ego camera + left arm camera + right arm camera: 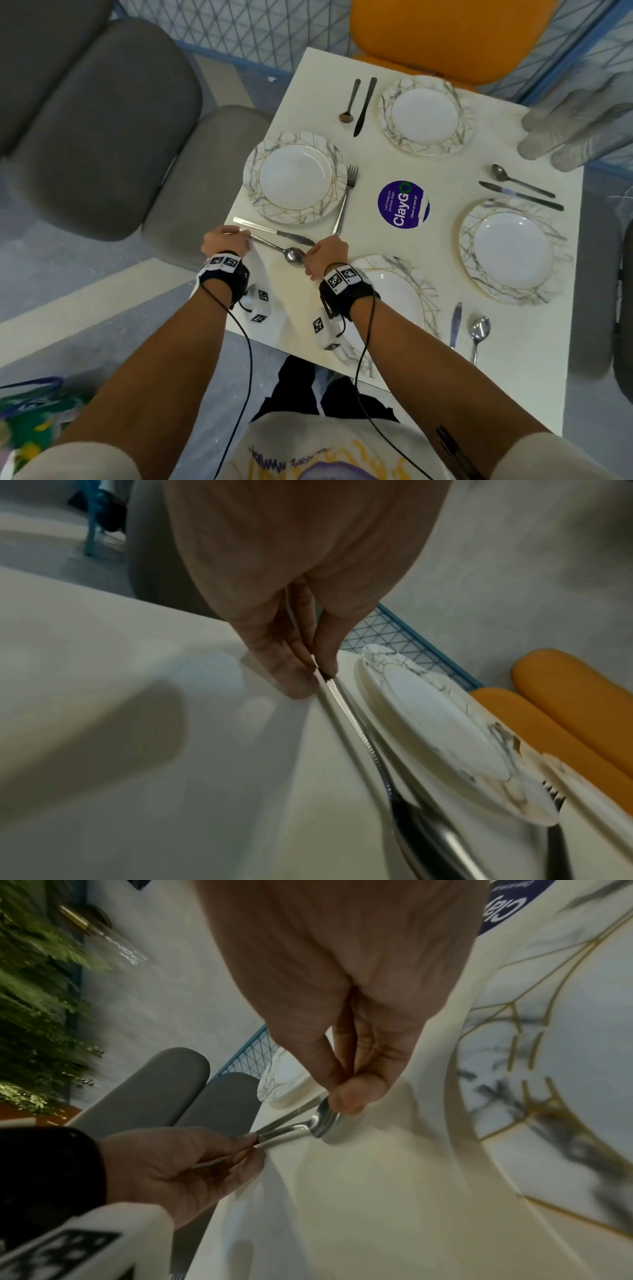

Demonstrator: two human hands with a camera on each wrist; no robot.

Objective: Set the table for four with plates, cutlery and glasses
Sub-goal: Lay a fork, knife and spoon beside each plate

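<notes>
Four marbled plates sit on the white table (370,164): left plate (294,176), far plate (424,114), right plate (513,250), near plate (394,294). A silver spoon (291,254) lies by the left plate, beside a knife (274,233). My left hand (245,236) pinches the spoon's handle end (329,688). My right hand (308,255) pinches the spoon's bowl (325,1121) between thumb and finger. A fork (346,198) lies on the left plate's other side.
Spoon-and-knife pairs lie by the far plate (364,106), the right plate (520,195) and the near plate (455,323). A purple sticker (404,204) marks the table's middle. Another person's blurred grey gloved hand (579,123) reaches over the far right corner. A grey chair (102,120) and an orange chair (445,34) stand around.
</notes>
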